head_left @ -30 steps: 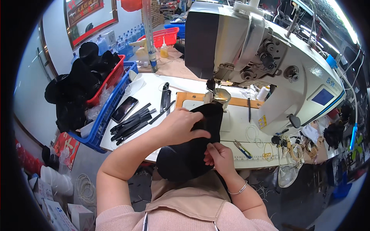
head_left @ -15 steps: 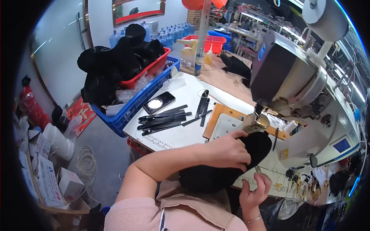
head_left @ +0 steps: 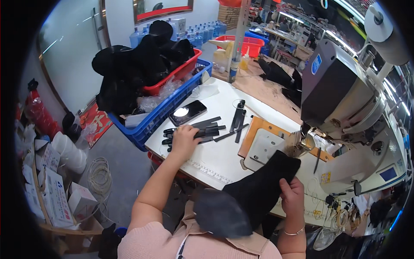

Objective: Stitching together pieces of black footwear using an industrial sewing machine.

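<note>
My left hand [head_left: 184,140] reaches over a pile of flat black straps [head_left: 211,131] on the white sewing table [head_left: 207,157]. Its fingers are curled onto the straps at their left end, partly hiding them. My right hand [head_left: 292,195] pinches the right edge of a black fabric piece [head_left: 258,181], shaped like a boot upper. That piece slopes from beside the sewing machine's needle area down across my lap, and its rounded lower end is blurred. The sewing machine [head_left: 334,86] stands at the right, its presser area above the orange-framed plate [head_left: 263,144].
A phone [head_left: 188,112] lies behind the straps, and more black straps [head_left: 238,118] lie nearer the plate. At the left, a blue crate [head_left: 166,103] holds a red basket [head_left: 172,74] heaped with black pieces. A ruler strip [head_left: 209,170] runs along the table's front edge.
My left hand has left the black fabric piece and moved left to the straps. My right hand now grips the fabric's edge; the small metal tool seen by its fingers earlier is out of sight.
</note>
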